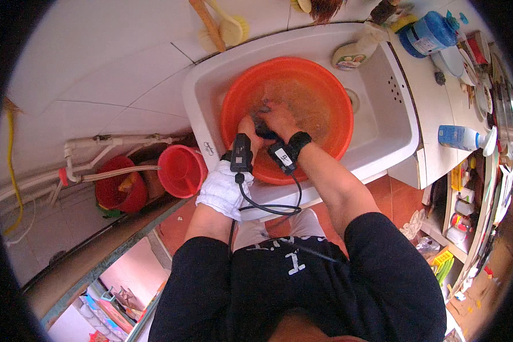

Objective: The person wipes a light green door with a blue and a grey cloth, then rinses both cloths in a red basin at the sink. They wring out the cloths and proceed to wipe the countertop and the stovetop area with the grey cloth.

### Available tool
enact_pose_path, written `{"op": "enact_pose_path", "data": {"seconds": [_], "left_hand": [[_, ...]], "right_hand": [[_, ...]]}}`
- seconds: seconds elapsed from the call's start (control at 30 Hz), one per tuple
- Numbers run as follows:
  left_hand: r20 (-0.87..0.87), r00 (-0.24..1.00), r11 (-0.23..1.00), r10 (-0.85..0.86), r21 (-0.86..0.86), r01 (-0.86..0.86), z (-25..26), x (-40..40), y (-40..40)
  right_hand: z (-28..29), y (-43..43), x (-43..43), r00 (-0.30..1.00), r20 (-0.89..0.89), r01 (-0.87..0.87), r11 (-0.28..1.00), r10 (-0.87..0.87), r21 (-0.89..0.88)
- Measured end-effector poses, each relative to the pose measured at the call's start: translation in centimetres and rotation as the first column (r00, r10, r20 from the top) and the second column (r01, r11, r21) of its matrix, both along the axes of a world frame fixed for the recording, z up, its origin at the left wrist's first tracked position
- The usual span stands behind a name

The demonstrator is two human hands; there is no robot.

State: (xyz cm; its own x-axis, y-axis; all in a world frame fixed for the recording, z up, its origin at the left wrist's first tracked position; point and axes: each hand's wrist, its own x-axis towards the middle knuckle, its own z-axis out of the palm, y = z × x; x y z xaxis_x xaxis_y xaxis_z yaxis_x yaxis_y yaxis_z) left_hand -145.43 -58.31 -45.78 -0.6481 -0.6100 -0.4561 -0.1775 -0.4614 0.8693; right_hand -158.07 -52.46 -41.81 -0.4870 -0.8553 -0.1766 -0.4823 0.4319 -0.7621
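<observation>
An orange-red plastic basin [343,85] with cloudy water in it stands in a white ceramic sink [404,145]. Both of my hands are inside the basin, close together on its left side. My right hand [282,120] lies over a dark item [261,125] that I cannot make out. Beside it, my left hand [247,128] is near the same dark item, its fingers mostly hidden. Each wrist carries a black strapped device with a cable, and a white cloth [224,192] wraps my left forearm.
A spray bottle [354,54] leans in the sink's far right corner. Left of the sink hang a pink-red bucket [181,171] and white pipes [107,141]. A blue pump bottle [429,36] and a blue-and-white bottle [461,137] are on the right counter. Brushes [231,30] hang on the wall.
</observation>
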Motion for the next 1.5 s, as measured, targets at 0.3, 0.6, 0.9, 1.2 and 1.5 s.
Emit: {"op": "enact_pose_path", "data": {"seconds": [0.3, 0.6, 0.9, 1.2, 1.5], "left_hand": [[-0.027, 1.000, 1.000, 0.000, -0.024, -0.001, 5.8, -3.4, 0.1], [-0.028, 0.999, 0.975, -0.045, 0.214, 0.050, 4.7, -0.3, -0.6], [0.115, 0.948, 0.732, 0.298, 0.610, -0.304, 9.7, -4.1, -1.0], [-0.056, 0.977, 0.757, 0.204, 0.642, -0.121, 5.2, -1.1, 0.0], [0.083, 0.963, 0.836, 0.257, 0.480, -0.265, 5.8, -3.1, -1.3]], "right_hand": [[7.3, 1.4, -2.8, 0.989, 0.008, 0.149, 0.988, -0.149, -0.035], [-0.2, 1.7, 1.4, 0.956, 0.138, 0.220, 0.945, -0.258, 0.242], [7.5, 1.8, -1.1, 0.977, 0.214, 0.027, 0.999, -0.021, -0.026], [-1.0, 1.5, -0.7, 0.982, -0.094, 0.178, 0.969, -0.164, 0.174], [5.4, 1.4, -2.5, 0.988, 0.143, 0.068, 0.994, -0.056, -0.082]]}}
